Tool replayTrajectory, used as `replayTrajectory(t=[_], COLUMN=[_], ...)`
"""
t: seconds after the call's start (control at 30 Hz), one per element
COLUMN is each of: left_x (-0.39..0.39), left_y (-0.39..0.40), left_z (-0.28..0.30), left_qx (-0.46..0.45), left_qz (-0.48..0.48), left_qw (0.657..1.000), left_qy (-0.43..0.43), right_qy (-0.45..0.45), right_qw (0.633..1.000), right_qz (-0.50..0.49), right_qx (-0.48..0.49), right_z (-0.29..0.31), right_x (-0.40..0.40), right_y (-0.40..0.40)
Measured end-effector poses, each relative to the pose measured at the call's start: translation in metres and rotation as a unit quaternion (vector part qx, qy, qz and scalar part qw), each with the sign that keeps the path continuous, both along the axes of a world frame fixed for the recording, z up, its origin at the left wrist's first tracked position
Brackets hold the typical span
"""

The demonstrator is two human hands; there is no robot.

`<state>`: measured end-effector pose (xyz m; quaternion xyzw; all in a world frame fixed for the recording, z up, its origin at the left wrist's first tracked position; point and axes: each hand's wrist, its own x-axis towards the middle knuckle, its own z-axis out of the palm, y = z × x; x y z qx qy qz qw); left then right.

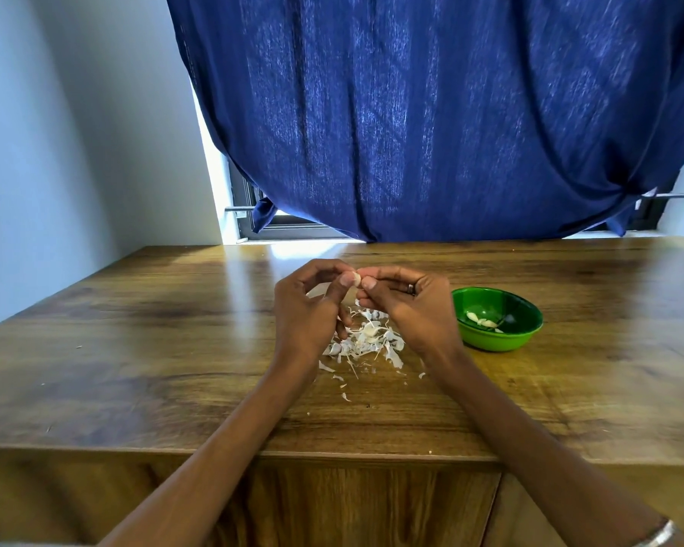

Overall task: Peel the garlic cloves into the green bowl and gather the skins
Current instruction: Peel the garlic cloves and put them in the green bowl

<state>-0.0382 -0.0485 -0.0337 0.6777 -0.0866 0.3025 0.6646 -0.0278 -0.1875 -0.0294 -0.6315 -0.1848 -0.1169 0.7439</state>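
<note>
A small pale garlic clove (355, 278) is pinched between the thumbs and fingertips of both hands, held above the table. My left hand (311, 307) grips it from the left, and my right hand (413, 305), with a ring on one finger, grips it from the right. Directly beneath the hands lies a loose heap of white garlic skins (366, 341), with a few scraps strewn toward the table's front edge. To the right stands the green bowl (524, 331), holding a few peeled cloves (482, 320).
The wooden table (135, 349) runs from its front edge below my forearms to the window wall behind. A dark blue curtain (431, 112) hangs over the window at the back. A white wall stands at the left.
</note>
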Motion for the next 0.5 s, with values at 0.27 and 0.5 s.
replayTrajectory(t=[0.27, 0.5], left_x=[-0.0014, -0.0056], left_y=[-0.0015, -0.0029], left_z=[-0.0003, 0.0010], left_qx=[-0.010, 0.050], left_qz=[-0.030, 0.028], left_qw=[0.999, 0.998], left_qy=[0.007, -0.040], right_qy=[0.035, 0.032], right_qw=[0.999, 0.999], right_qz=[0.034, 0.007], right_qx=[0.005, -0.003], right_z=[0.0006, 0.0026], right_x=[-0.0003, -0.0039], right_y=[-0.0005, -0.0012])
